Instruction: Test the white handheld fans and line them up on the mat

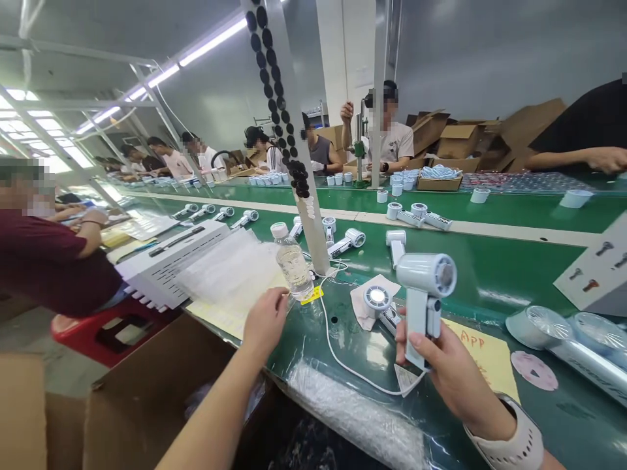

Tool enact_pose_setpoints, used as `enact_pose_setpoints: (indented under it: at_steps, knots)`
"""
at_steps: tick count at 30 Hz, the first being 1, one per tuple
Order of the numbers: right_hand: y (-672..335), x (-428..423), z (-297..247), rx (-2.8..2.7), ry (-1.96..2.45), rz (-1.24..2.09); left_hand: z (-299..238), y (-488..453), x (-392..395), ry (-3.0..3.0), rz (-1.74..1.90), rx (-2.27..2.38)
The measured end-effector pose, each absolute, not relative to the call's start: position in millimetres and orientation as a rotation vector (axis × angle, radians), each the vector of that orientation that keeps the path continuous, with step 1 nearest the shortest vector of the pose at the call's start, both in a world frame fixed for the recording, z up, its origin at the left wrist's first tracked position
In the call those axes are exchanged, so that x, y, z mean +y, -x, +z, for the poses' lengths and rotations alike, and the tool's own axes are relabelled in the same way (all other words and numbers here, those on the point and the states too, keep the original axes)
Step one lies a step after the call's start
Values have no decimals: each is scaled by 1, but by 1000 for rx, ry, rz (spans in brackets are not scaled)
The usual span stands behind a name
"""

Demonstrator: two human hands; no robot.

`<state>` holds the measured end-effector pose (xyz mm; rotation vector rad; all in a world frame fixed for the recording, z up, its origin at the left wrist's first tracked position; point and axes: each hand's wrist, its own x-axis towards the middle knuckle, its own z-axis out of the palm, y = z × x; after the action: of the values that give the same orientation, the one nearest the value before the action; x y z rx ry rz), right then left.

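**Two hands at a green bench, one gripping a small fan**

Two bare hands work at the near edge. The right hand [450,375] is closed around the handle of a pale blue handheld fan [425,287], held upright above the bench with its round head turned to the right. The left hand [264,323] lies palm down with loosely bent fingers and nothing in it, just beside a clear water bottle [292,261].

A second fan [378,301] lies face up on a scrap of cloth between the bottle and the held fan. A white cable [343,356] curls from the foot of a slanted post [298,163] past it toward the right hand. The post carries a strip of black dots and stands between the person and the far side of the line. Under the right hand lies a yellow sheet [490,359], with a pink disc [533,371] beside it and more fans [563,329] farther right. A pile of clear bags [230,267] and a white slotted box [166,261] sit left of the bottle.

The green bench [490,274] runs long into a grey room lit by ceiling strip lights, with fans scattered down it. Several people sit along both sides, and one in a dark red top [49,261] is at the left. Cardboard boxes [460,140] pile up at the back.

The writing on the yellow sheet is partly covered. An open carton [147,391] is cut off at the bottom edge.
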<state>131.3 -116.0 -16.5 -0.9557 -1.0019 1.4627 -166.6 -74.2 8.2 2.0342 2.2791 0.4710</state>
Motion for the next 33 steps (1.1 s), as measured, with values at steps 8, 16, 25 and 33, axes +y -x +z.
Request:
enact_pose_setpoints:
  at_steps: [8, 16, 25, 33]
  knots:
    - [-109, -111, -27, -1258, 953, 1472, -7, 207, -55, -2103, 176, 2397]
    - [-106, -106, -23, -1344, 998, 1409, 4, 203, -56, -1830, 713, 2308]
    - [-108, -109, -22, -1469, 1125, 1320, 54, 104, -88, -2121, 1148, 1601]
    - [-106, -110, -19, -1598, 1174, 1198, 78, 59, -91, -2559, 860, 1231]
